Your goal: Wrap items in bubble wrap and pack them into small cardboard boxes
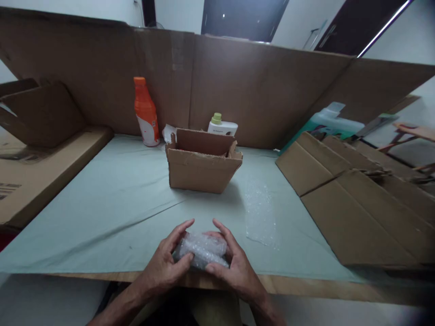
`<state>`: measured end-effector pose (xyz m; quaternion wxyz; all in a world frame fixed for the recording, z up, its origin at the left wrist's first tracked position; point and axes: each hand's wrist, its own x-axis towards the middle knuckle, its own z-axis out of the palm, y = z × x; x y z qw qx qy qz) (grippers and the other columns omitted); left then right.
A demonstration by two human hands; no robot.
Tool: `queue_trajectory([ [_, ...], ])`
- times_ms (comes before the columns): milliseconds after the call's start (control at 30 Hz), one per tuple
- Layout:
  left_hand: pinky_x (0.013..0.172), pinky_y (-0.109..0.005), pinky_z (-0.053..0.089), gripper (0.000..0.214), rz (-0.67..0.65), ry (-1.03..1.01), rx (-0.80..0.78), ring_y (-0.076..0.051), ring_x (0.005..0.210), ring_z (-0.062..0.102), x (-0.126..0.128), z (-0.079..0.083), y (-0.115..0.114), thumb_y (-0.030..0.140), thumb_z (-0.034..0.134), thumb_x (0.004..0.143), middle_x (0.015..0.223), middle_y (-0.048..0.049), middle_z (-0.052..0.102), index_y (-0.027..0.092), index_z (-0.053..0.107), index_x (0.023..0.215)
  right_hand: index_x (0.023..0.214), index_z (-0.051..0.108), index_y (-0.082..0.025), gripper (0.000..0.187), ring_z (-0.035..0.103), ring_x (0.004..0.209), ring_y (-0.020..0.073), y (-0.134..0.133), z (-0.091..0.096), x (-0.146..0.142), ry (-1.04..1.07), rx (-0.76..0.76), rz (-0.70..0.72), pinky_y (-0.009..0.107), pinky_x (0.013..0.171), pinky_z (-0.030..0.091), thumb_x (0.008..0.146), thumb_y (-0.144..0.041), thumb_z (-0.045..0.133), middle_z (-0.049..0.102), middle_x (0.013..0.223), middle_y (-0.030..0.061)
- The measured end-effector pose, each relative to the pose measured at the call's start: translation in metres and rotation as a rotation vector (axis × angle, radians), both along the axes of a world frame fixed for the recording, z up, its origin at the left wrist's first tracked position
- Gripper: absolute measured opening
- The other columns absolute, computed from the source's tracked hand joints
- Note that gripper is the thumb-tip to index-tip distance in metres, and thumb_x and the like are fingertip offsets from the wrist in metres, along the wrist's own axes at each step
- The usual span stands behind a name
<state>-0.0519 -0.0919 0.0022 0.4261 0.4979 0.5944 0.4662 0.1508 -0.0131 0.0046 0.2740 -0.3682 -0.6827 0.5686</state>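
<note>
Near the table's front edge, my left hand [172, 258] and my right hand [233, 260] grip a bundle of clear bubble wrap [201, 250] from its two sides. Whether anything lies inside the bundle cannot be made out. Both thumbs press on the near side, and the index fingers point forward. Beyond my hands stands an open brown cardboard box [200, 171], its contents mostly hidden behind the front wall. To the right, a flat strip of bubble wrap [261, 213] lies on the pale green cloth [136, 194].
Behind the box are an orange bottle [146, 113] and a white bottle with a green cap [221, 126]. Cardboard boxes [356, 217] and a container of green liquid [326, 122] stand at right. A large carton [50, 167] lies left. A cardboard wall [258, 90] closes the back.
</note>
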Motion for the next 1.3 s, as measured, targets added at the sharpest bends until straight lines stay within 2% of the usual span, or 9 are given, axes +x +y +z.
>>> queue_trajectory([
  [133, 0.101, -0.039, 0.049, 0.066, -0.086, 0.344, 0.269, -0.025, 0.114, 0.062, -0.019, 0.027, 0.028, 0.031, 0.065, 0.086, 0.128, -0.011, 0.065, 0.024, 0.044, 0.148, 0.112, 0.066, -0.021, 0.038, 0.067, 0.073, 0.018, 0.011, 0.006, 0.003, -0.05, -0.051, -0.128, 0.027, 0.064, 0.054, 0.078, -0.036, 0.071, 0.071, 0.095, 0.0044],
  [267, 0.116, -0.05, 0.034, 0.067, 0.131, 0.821, 0.726, -0.032, 0.142, 0.04, -0.056, 0.086, 0.1, 0.029, 0.064, 0.089, 0.145, -0.0165, 0.051, 0.018, 0.039, 0.15, 0.088, 0.064, -0.022, 0.022, 0.059, 0.06, 0.015, 0.025, 0.018, 0.008, -0.18, 0.064, -0.141, 0.024, 0.054, 0.047, 0.079, -0.041, 0.07, 0.063, 0.071, -0.0022],
  [367, 0.114, -0.055, 0.032, 0.05, 0.203, 1.073, 0.699, -0.036, 0.14, 0.042, -0.075, 0.108, 0.147, 0.017, 0.059, 0.086, 0.131, -0.0171, 0.061, 0.01, 0.054, 0.135, 0.086, 0.065, -0.024, 0.017, 0.061, 0.061, 0.0166, 0.037, 0.033, 0.017, -0.323, 0.252, -0.113, 0.025, 0.056, 0.049, 0.08, -0.039, 0.069, 0.065, 0.07, -0.0021],
  [500, 0.114, -0.054, 0.031, 0.024, 0.151, 1.165, 0.692, -0.027, 0.113, 0.062, -0.076, 0.088, 0.151, 0.006, 0.048, 0.089, 0.097, -0.0077, 0.073, 0.016, 0.069, 0.097, 0.094, 0.07, -0.027, 0.02, 0.069, 0.07, 0.0197, 0.057, 0.061, 0.038, -0.334, 0.481, -0.193, 0.027, 0.06, 0.055, 0.081, -0.042, 0.07, 0.074, 0.086, 0.0017],
  [700, 0.117, -0.055, 0.024, 0.025, 0.21, 1.092, 0.8, -0.021, 0.101, 0.066, -0.067, 0.056, 0.122, 0.007, 0.048, 0.095, 0.104, -0.0051, 0.075, 0.02, 0.068, 0.103, 0.111, 0.072, -0.026, 0.04, 0.062, 0.059, 0.0151, 0.11, 0.131, 0.03, -0.18, 0.7, -0.54, 0.025, 0.048, 0.049, 0.078, -0.047, 0.076, 0.074, 0.094, 0.0043],
  [833, 0.114, -0.054, 0.028, 0.023, 0.235, 1.071, 0.815, -0.022, 0.097, 0.066, -0.067, 0.059, 0.129, 0.007, 0.049, 0.095, 0.1, -0.0041, 0.076, 0.02, 0.067, 0.102, 0.113, 0.07, -0.021, 0.033, 0.068, 0.083, 0.0198, 0.162, 0.159, -0.041, -0.18, 0.822, -0.267, 0.031, 0.071, 0.054, 0.083, -0.037, 0.071, 0.074, 0.104, 0.0056],
  [1000, 0.111, -0.053, 0.031, 0.021, 0.22, 1.094, 0.813, -0.023, 0.095, 0.066, -0.069, 0.064, 0.131, 0.008, 0.05, 0.095, 0.099, -0.004, 0.076, 0.019, 0.067, 0.103, 0.116, 0.069, -0.018, 0.034, 0.069, 0.1, 0.0209, 0.207, 0.145, -0.119, -0.662, 0.723, 0.31, 0.027, 0.082, 0.05, 0.083, -0.02, 0.065, 0.074, 0.114, 0.0078],
  [1100, 0.108, -0.052, 0.033, 0.022, 0.204, 1.117, 0.804, -0.023, 0.092, 0.066, -0.071, 0.07, 0.132, 0.008, 0.05, 0.095, 0.097, -0.0032, 0.076, 0.019, 0.067, 0.103, 0.115, 0.073, -0.018, 0.033, 0.07, 0.1, 0.0263, 0.214, 0.136, -0.132, -1.01, 0.692, 0.463, 0.029, 0.077, 0.048, 0.083, -0.022, 0.066, 0.076, 0.11, 0.0124],
  [1300, 0.102, -0.05, 0.039, 0.024, 0.192, 1.148, 0.78, -0.024, 0.087, 0.065, -0.076, 0.083, 0.144, 0.004, 0.05, 0.09, 0.089, -0.0049, 0.075, 0.016, 0.067, 0.1, 0.107, 0.077, -0.014, 0.034, 0.072, 0.091, 0.03, 0.228, 0.137, -0.132, -1.174, 0.648, 0.554, 0.031, 0.067, 0.047, 0.083, -0.035, 0.066, 0.077, 0.104, 0.0182],
])
